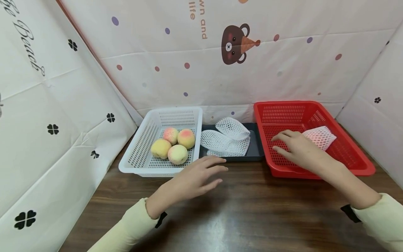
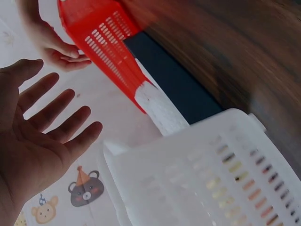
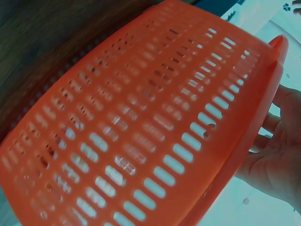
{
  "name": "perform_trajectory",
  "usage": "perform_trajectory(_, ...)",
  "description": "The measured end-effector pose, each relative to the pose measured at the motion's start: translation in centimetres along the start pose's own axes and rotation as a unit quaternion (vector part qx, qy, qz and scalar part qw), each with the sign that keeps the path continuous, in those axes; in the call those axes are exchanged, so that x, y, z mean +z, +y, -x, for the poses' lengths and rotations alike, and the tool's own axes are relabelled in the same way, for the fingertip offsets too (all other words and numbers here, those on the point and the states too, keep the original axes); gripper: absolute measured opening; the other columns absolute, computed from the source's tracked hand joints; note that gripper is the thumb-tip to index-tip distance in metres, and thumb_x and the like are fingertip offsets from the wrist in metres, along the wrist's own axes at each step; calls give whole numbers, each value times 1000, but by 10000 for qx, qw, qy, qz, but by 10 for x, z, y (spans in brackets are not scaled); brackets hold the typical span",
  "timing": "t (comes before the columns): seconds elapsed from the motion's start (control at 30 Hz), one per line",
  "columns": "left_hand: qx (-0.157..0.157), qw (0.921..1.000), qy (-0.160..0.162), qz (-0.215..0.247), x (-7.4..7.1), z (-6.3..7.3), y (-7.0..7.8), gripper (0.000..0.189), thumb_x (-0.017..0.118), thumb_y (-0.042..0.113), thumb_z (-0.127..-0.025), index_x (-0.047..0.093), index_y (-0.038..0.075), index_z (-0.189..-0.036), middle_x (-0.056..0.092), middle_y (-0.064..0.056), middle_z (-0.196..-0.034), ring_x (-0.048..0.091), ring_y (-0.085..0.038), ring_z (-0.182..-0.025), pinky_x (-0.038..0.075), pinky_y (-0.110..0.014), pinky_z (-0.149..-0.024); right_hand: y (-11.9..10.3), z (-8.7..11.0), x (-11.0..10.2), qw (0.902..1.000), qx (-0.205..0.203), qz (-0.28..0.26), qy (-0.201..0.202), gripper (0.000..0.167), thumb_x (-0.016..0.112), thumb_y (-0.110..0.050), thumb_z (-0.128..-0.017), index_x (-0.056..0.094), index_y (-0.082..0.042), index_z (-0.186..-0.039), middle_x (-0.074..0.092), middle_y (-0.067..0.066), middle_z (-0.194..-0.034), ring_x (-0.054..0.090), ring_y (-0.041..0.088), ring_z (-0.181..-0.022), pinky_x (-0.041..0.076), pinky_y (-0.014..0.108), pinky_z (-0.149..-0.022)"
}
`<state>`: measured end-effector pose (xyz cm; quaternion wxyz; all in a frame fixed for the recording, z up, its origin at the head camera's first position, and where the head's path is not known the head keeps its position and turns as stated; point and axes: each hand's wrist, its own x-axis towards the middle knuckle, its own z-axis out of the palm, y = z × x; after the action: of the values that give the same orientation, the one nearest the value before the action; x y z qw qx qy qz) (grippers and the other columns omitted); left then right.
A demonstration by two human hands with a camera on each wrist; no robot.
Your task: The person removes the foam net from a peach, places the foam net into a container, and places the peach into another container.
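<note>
My left hand (image 1: 196,178) hovers over the table in front of the white basket and the dark tray, fingers spread and holding nothing. Four-sided and white, the basket (image 1: 127,168) holds several yellow-pink peaches (image 1: 177,154). White foam fruit nets (image 1: 231,138) lie overlapping in the dark tray (image 1: 258,150). Above the red basket (image 1: 362,170), my right hand (image 1: 299,148) has its fingers loosely extended with nothing in them. Just beyond it, a foam net (image 1: 322,137) rests in that basket, partly hidden by the hand; whether it contains a peach I cannot tell.
The brown wooden table (image 1: 239,210) extends in front of the containers. A printed cloth (image 1: 283,77) with a bear stands upright behind them, and more cloth (image 1: 63,140) rises on the left. The dark tray sits between the two baskets.
</note>
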<state>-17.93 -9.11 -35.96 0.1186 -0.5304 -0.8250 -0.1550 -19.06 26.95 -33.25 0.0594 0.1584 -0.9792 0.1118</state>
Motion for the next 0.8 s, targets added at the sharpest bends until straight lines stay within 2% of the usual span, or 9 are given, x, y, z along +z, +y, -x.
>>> perform_trajectory(0.2, 202, 9997, 99, 134, 8, -11, 7, 32, 66, 26, -99, 67, 14, -129, 57, -5, -142, 51, -20, -134, 36, -31, -118, 11, 1, -4, 10000, 40, 21, -30, 52, 82, -26, -86, 65, -4, -130, 63, 24, -126, 58, 46, -118, 53, 65, -90)
perform_trajectory(0.37, 193, 9995, -43, 267, 18, -21, 13, 33, 65, 27, -100, 66, 13, -130, 57, -5, -142, 51, -18, -135, 35, -28, -118, 23, 3, -6, 10000, 41, 62, -21, 47, 80, -22, -88, 65, -3, -128, 63, 25, -123, 58, 45, -115, 54, 64, -89)
perform_trajectory(0.6, -159, 9972, -447, 586, 28, -38, 22, 35, 60, 32, -104, 64, 16, -134, 56, -1, -145, 49, -13, -136, 36, -25, -116, 41, 3, -12, 9997, 75, 237, -8, 38, 76, -18, -90, 66, 1, -122, 62, 29, -121, 61, 46, -109, 53, 64, -89)
perform_trajectory(0.8, -532, 9905, -573, 1130, 34, -55, 21, 37, 57, 34, -105, 61, 18, -139, 55, 1, -146, 46, -11, -139, 33, -24, -118, 56, 5, -15, 9991, -19, 416, 28, 35, 73, -18, -93, 65, 4, -120, 62, 30, -119, 61, 48, -106, 52, 65, -88)
